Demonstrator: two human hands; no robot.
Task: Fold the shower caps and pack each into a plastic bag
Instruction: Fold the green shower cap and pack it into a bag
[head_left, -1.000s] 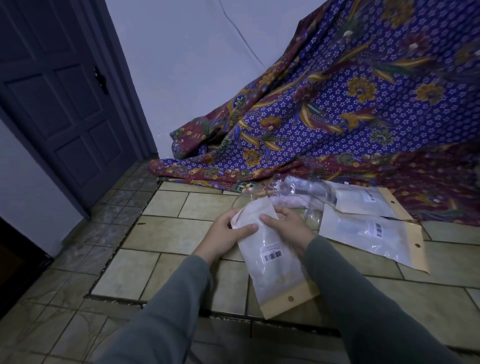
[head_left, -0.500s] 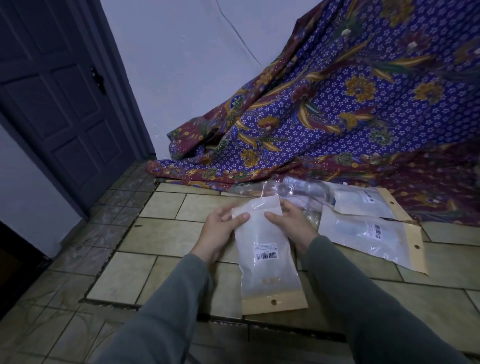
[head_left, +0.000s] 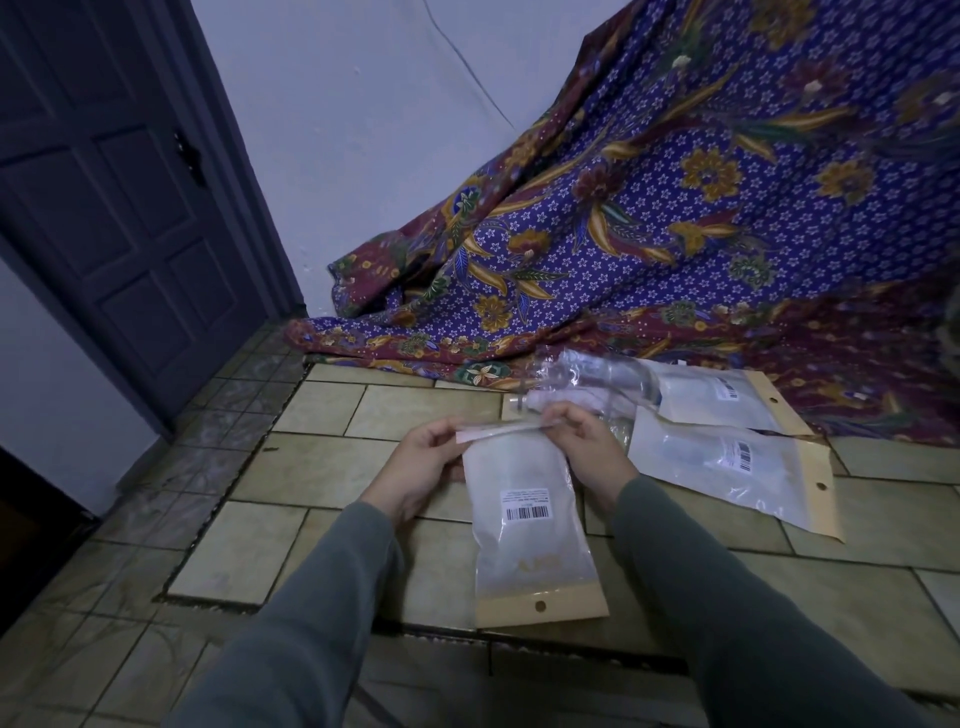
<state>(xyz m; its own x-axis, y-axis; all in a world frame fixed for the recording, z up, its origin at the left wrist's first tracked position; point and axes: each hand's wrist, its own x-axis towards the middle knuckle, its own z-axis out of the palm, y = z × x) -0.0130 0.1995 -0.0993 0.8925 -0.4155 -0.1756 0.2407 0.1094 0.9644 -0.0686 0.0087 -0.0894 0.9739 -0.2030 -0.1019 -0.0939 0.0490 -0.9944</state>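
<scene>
I see my left hand (head_left: 423, 467) and right hand (head_left: 587, 449) pinching the top flap of a clear plastic bag with a tan bottom strip (head_left: 530, 525), held above the tiled floor (head_left: 311, 462).

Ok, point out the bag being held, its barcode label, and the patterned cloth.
held bag (head_left: 524, 551): head view, on its frosted middle panel.
barcode label (head_left: 526, 505): head view, on the white sticker.
patterned cloth (head_left: 675, 234): head view, on the blue flowered area.
</scene>
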